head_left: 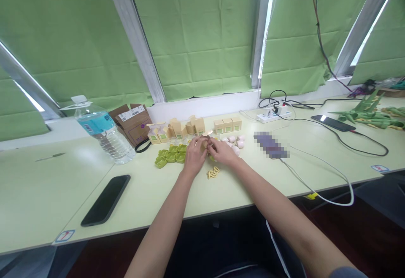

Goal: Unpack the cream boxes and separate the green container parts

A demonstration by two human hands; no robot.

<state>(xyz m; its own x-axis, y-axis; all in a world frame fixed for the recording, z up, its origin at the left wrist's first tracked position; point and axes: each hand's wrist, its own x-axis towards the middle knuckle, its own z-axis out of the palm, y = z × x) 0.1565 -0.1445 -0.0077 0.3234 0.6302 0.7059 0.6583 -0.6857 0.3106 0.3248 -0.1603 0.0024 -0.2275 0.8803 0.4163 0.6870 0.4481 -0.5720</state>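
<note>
My left hand and my right hand meet over the pale green table, fingers curled together around a small tan box held between them. Green plastic trays lie just left of my left hand. A little heap of yellow rubber bands lies just below my hands. Small pink caps sit to the right of my right hand. Rows of small tan boxes stand behind my hands.
A water bottle and a brown cardboard box stand at the back left. A black phone lies near the front edge. A power strip, cables, a second phone and green cone-shaped pieces occupy the right.
</note>
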